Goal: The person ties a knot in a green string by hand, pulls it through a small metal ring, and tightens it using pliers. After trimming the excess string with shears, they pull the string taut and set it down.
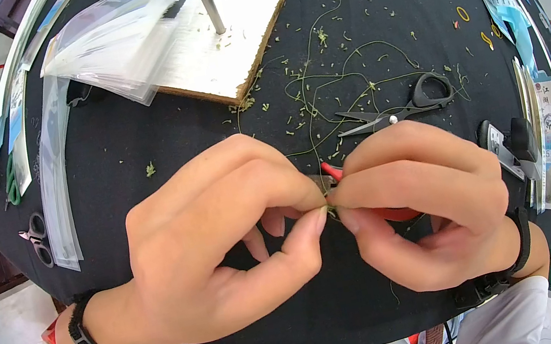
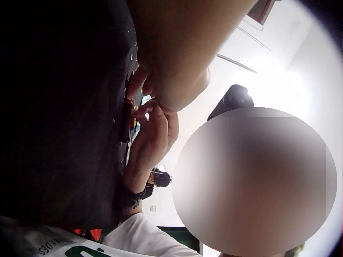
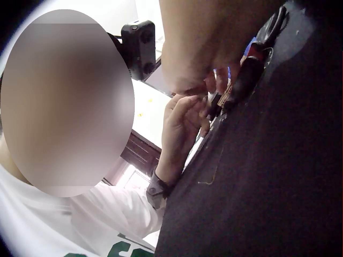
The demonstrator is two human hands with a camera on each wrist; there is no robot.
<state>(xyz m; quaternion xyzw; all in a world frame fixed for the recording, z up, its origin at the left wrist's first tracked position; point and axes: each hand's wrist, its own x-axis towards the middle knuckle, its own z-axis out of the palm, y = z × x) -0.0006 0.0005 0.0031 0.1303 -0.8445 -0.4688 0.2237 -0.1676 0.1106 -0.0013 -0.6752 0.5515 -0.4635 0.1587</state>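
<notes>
Thumb and forefinger of my left hand (image 1: pixel 221 237) and of my right hand (image 1: pixel 429 207) meet over the dark table, pinching a bit of thin green thread (image 1: pixel 331 212) between them. The fingertips hide most of that piece. Beneath the right hand lies a red-handled tool (image 1: pixel 332 171), largely covered; the right wrist view shows its red and black handle (image 3: pixel 247 75) on the cloth. Beyond the fingers, loose green thread (image 1: pixel 308 103) winds over the table. Black-handled scissors (image 1: pixel 418 101) lie with their blades parted behind the right hand.
A white-topped board (image 1: pixel 242 23) with an upright metal rod (image 1: pixel 206 0) stands at the back, partly under clear plastic sleeves (image 1: pixel 122 52). Small scissors (image 1: pixel 40 239) lie at left. Yellow rubber bands (image 1: pixel 462 14), a black stapler-like object (image 1: pixel 510 144) and green clippings sit around the right and back.
</notes>
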